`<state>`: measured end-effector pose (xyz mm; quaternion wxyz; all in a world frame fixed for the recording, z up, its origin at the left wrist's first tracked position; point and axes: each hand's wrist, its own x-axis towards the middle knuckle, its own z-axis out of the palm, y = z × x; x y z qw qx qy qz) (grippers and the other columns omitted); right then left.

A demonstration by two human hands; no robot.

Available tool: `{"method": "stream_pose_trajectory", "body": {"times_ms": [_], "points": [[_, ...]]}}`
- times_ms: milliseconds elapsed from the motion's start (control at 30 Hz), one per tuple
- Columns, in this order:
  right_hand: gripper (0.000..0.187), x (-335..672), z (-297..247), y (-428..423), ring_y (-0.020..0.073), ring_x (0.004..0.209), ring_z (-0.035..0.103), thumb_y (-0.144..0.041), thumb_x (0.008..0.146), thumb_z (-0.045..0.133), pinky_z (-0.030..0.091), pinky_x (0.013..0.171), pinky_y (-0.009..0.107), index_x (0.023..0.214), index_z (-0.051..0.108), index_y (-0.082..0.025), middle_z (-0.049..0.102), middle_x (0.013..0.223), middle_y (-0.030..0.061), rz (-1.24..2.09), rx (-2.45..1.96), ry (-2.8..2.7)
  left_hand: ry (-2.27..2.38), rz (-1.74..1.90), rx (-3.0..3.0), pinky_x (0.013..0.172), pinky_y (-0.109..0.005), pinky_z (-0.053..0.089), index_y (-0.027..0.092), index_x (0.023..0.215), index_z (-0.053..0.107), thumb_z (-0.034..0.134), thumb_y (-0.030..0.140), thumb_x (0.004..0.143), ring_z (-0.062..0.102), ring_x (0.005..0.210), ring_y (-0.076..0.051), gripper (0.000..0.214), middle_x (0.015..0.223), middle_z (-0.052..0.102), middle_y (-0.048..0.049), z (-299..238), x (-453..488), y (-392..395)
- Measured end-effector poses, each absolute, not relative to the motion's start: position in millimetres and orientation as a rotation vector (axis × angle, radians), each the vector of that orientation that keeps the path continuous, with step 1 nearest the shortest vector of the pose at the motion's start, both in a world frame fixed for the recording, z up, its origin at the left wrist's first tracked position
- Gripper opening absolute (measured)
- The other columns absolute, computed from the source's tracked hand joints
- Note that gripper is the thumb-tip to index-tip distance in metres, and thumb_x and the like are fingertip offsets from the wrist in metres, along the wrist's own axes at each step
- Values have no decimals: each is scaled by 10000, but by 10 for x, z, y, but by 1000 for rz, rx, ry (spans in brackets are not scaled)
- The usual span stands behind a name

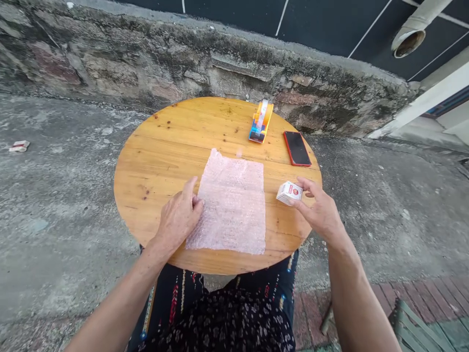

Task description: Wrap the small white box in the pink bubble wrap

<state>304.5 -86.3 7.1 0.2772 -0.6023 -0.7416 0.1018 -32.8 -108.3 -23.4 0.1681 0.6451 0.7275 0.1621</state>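
Note:
A pinkish, translucent sheet of bubble wrap (234, 205) lies flat on the round wooden table (146, 161). At its left edge rests my left hand (179, 212), fingers loosely bent and apart, the thumb touching the sheet's edge; no object shows in it. My right hand (318, 208) grips a small white box (289, 192) with red print, thumb on the near side and fingers on the far side. The box is right of the bubble wrap, apart from it, at or just above the tabletop; I cannot tell which.
Near the table's far edge stands an orange and blue tape dispenser (261, 122) with a roll of clear tape. A phone with a red case (297, 148) lies at the right. Behind runs a stone wall (146, 63). A green chair (421, 325) is at lower right.

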Motion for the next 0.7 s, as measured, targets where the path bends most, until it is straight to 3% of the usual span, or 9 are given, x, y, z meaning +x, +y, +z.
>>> {"method": "stream_pose_trajectory", "body": {"times_ms": [267,467,600,700], "points": [[511,3175,5,-1005,312,1219,527,-397,820,638,438,986,528,1280,537,-197,580,1308,129,112,-1591,-2029,2083,498,1828,757,-376,488,187,1426,323,499,288,854,637,878,-250,606,898,673,-29,-243,-312,-1116],[306,2582,25,-1244,251,1174,556,-276,887,561,431,1023,467,1177,596,-185,624,1237,118,113,-1370,-2158,2049,766,2255,991,-452,428,158,1338,445,466,292,903,515,1174,-296,455,1260,552,-136,-68,-235,-1261],[478,2114,-107,-1205,281,1289,444,-249,849,590,387,1064,475,1307,510,-137,482,1417,139,239,-1323,-2427,1612,560,2667,1101,-463,325,140,1266,525,502,238,887,371,1334,-313,392,1398,462,-144,-29,-113,-1202],[572,1992,-201,-1127,302,1307,417,-282,821,627,352,1084,481,1346,473,-116,464,1428,155,266,-1363,-2488,1556,379,2632,1083,-474,346,144,1273,524,570,301,856,409,1306,-318,448,1384,477,-161,-144,-147,-1099]]}}
